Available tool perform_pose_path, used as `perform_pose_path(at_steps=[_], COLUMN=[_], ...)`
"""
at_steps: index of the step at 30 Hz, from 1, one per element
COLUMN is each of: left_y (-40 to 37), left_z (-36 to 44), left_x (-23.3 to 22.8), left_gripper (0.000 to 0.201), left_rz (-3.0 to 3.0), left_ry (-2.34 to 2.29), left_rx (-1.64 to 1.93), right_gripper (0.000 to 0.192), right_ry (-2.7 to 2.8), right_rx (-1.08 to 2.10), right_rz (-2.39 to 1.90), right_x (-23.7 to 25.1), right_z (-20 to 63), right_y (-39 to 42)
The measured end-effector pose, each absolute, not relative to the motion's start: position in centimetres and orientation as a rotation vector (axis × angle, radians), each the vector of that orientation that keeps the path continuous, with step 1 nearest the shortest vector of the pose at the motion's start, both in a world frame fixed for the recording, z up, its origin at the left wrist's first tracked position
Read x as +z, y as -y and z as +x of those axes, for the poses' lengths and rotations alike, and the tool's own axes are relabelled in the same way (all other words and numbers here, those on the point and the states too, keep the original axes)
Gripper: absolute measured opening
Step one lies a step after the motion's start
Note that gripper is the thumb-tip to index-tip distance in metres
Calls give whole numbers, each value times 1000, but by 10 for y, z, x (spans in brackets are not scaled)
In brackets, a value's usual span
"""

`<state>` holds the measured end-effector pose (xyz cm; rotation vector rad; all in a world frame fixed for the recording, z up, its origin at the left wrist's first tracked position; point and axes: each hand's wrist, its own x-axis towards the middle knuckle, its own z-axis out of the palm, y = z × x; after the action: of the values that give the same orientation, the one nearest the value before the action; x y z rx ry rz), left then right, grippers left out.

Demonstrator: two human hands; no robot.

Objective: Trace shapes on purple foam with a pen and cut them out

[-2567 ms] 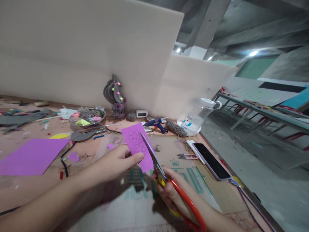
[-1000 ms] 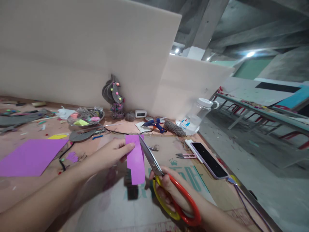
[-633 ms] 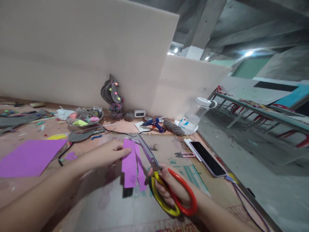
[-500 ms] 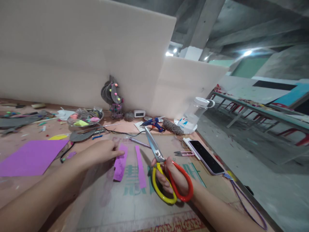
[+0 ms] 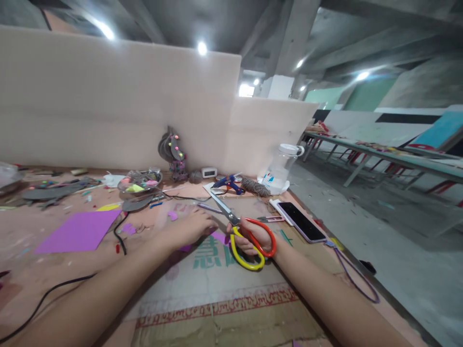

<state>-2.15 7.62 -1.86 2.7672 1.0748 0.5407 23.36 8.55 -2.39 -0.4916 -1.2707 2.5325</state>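
My right hand (image 5: 249,236) is closed around the handles of a pair of scissors (image 5: 228,214), with one yellow loop and one red loop. The blades are together and point away, up and left. My left hand (image 5: 193,227) reaches in from the left, its fingers bent down onto one end of a narrow purple strip (image 5: 221,237). That strip extends toward the scissors' yellow loop; its left end is hidden by the fingers. A wider purple piece lies beneath the left hand, mostly covered, with a bit (image 5: 185,248) showing below the wrist.
A purple sheet (image 5: 81,231) lies at left, near a black cord (image 5: 119,236). Behind are a bowl of scraps (image 5: 140,182), a blue glue gun (image 5: 228,184), grey yarn (image 5: 255,186) and a water bottle (image 5: 280,168). Thread snips (image 5: 271,219) and a phone (image 5: 302,221) lie at right.
My left hand has moved right, from the wider purple piece to the narrow strip, which now lies at a different angle. The scissors stay in my right hand. The view has tilted up.
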Motion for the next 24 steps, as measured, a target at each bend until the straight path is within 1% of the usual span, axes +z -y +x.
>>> perform_pose_path(at_steps=[5, 8, 10, 15, 19, 24], left_y=[-75, -64, -56, -47, -46, -45], left_z=[-15, -6, -1, 9, 14, 18], left_x=[-14, -9, -5, 2, -1, -6], left_gripper=[16, 16, 13, 33, 35, 35], left_rz=[2701, 2643, 2606, 2523, 2461, 2445], left_ry=[-1209, -1323, -1375, -1440, -1464, -1493], left_rx=[509, 487, 437, 308, 258, 313], right_gripper=[54, 53, 52, 50, 49, 52], right_ry=[1297, 1291, 1293, 1301, 1311, 1334], right_rx=[2484, 2397, 2360, 2368, 2359, 2344], right_rz=[-511, -536, -548, -558, -574, -605], right_x=[-25, -25, -25, -25, -23, -21], right_z=[231, 231, 231, 228, 226, 226], right_y=[-85, -84, -85, -87, -87, -85])
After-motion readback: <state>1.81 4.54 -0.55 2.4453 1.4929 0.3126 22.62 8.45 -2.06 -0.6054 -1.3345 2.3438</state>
